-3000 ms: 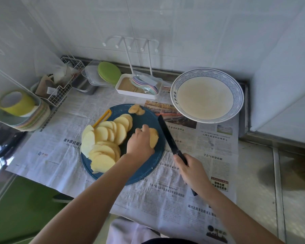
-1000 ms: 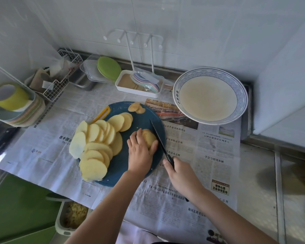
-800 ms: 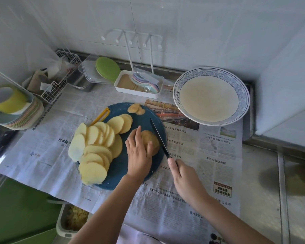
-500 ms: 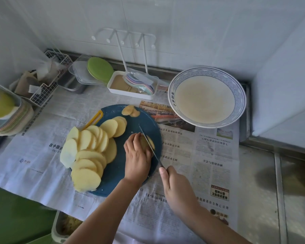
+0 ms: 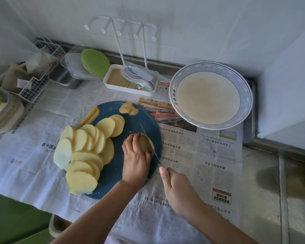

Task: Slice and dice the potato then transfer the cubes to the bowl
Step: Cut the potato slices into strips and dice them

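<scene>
hands (image 5: 136, 160) steady potato (image 5: 145, 142); knife (image 5: 149, 143) cutting it.

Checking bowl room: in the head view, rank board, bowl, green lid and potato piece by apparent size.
1. board
2. bowl, though farther off, so unsure
3. green lid
4. potato piece, partly hidden

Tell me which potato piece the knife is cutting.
The piece the left hand grips, under the knife; the other slices lie loose, untouched.
</scene>
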The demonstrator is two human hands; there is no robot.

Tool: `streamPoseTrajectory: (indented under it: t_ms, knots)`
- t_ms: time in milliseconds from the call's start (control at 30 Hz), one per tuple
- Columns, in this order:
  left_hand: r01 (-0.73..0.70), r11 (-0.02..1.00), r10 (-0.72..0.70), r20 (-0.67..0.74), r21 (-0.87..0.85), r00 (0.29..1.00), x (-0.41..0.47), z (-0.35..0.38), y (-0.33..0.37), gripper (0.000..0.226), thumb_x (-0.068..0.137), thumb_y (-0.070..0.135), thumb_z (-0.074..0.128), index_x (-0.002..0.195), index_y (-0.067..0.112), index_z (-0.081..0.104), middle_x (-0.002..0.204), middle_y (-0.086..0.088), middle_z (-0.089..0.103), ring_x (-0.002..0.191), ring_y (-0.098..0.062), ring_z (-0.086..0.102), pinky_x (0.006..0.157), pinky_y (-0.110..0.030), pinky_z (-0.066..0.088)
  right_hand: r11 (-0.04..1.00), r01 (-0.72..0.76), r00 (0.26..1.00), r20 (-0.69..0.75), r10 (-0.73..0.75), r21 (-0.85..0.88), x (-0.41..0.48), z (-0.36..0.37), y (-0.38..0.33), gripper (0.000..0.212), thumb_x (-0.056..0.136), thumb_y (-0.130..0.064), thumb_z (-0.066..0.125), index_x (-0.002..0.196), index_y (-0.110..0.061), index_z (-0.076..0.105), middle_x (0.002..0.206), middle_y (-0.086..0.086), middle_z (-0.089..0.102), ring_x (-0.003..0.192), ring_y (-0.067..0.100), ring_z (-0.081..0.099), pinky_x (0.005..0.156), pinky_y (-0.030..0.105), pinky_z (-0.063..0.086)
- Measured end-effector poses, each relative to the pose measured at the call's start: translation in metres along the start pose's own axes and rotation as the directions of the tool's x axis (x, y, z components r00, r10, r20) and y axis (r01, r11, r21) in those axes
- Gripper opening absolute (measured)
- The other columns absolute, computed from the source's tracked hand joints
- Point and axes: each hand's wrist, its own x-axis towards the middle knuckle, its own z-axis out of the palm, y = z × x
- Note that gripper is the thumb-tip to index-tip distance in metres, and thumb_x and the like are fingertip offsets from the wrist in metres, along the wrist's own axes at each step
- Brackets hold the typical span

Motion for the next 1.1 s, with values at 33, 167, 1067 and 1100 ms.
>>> streamPoseTrajectory:
  t_ms: [33, 167, 1067, 1100]
  knots:
    - [0.0, 1.0, 0.0, -0.003, -0.002, 1.0, 0.0, 0.0, 0.0, 0.05, 0.088, 0.028, 0.04, 0.131, 0.002, 0.038, 0.129, -0.022, 0.04, 0.121, -0.029, 0.032, 0.105, -0.038, 0.03, 1.0, 0.006, 1.0, 0.005, -0.006, -0.007, 0.003, -0.001, -0.001, 0.043, 0.102, -0.044, 0.02, 0.07, -0.025, 0.04, 0.056, -0.006, 0.043, 0.044, 0.007, 0.039, 0.048, 0.021, 0.037]
    - [0.01, 1.0, -0.011, -0.014, -0.011, 1.0, 0.0, 0.0, 0.001, 0.049, 0.088, 0.028, 0.04, 0.132, 0.006, 0.037, 0.131, -0.017, 0.036, 0.122, -0.028, 0.031, 0.104, -0.038, 0.03, 1.0, 0.019, 1.0, -0.004, -0.019, 0.004, 0.019, -0.002, -0.003, 0.044, 0.103, -0.042, 0.022, 0.066, -0.026, 0.038, 0.055, -0.007, 0.041, 0.044, 0.006, 0.038, 0.049, 0.019, 0.036]
    - [0.069, 0.998, -0.069, -0.034, -0.013, 0.997, -0.002, -0.001, 0.008, 0.052, 0.089, 0.03, 0.036, 0.13, 0.0, 0.042, 0.13, -0.017, 0.039, 0.121, -0.028, 0.034, 0.105, -0.035, 0.032, 0.968, 0.043, 0.998, -0.056, -0.03, 0.248, -0.003, 0.0, 0.01, 0.051, 0.1, -0.048, 0.026, 0.062, -0.015, 0.034, 0.044, -0.006, 0.029, 0.042, 0.008, 0.027, 0.048, 0.022, 0.03]
    - [0.069, 0.998, -0.069, -0.031, -0.015, 0.997, -0.003, -0.002, 0.008, 0.052, 0.089, 0.031, 0.036, 0.13, 0.0, 0.042, 0.13, -0.017, 0.039, 0.121, -0.027, 0.034, 0.104, -0.034, 0.031, 0.972, 0.045, 0.998, -0.06, -0.032, 0.229, -0.003, 0.0, 0.009, 0.051, 0.099, -0.049, 0.025, 0.062, -0.016, 0.034, 0.046, -0.006, 0.03, 0.044, 0.009, 0.028, 0.05, 0.024, 0.031]
